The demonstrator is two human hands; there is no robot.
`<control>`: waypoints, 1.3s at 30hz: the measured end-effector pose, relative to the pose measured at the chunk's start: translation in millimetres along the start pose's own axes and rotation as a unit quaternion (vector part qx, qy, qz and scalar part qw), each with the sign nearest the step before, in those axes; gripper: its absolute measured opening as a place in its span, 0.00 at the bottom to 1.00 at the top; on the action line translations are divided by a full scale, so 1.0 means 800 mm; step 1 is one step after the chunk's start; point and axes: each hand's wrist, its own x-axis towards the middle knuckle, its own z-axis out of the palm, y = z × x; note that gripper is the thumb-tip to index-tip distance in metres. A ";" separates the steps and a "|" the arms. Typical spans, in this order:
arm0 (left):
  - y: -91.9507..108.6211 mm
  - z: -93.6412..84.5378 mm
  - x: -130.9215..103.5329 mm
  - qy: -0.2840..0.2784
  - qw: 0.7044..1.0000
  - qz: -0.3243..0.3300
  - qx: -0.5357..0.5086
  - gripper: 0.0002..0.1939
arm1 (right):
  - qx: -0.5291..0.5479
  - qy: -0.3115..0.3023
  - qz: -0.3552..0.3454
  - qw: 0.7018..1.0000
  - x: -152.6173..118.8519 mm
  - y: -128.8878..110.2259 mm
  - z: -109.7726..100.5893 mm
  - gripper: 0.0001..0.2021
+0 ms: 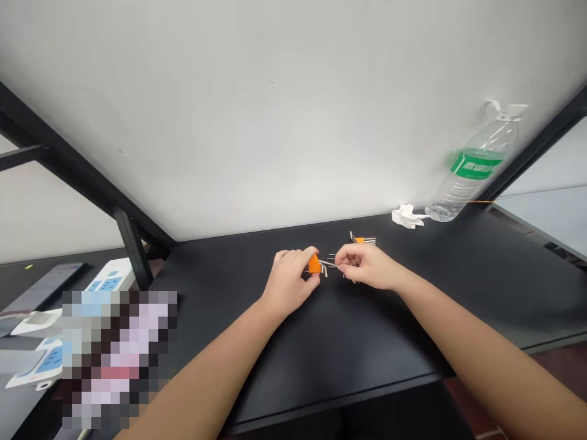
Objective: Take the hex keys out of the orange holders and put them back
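An orange holder (314,264) with short bent metal keys in it is pinched between the thumb and fingers of my left hand (290,278). Just to its right, my right hand (364,265) is closed on a thin metal key (329,263), whose far end reaches the holder. More thin metal keys lie on the black table around and partly under my right hand. Behind that hand rests a second orange holder (360,240) with several metal keys through it.
A large clear bottle with a green label (479,164) stands at the back right of the black table (358,342), beside crumpled white tissue (407,217). White power strips (110,278) lie on a surface at the left, past a black frame bar (132,247).
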 end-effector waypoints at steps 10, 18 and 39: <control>0.005 0.002 -0.002 -0.051 0.997 0.044 0.026 0.19 | 0.040 0.038 0.040 0.998 0.004 -0.005 0.001 0.11; 0.015 -0.002 -0.002 -0.076 0.997 -0.004 0.026 0.12 | -0.039 0.094 -0.055 0.993 0.012 0.003 0.048 0.13; -0.007 0.003 -0.002 -0.037 0.998 -0.041 0.031 0.23 | -0.409 -0.045 -0.153 0.899 -0.005 -0.015 0.030 0.23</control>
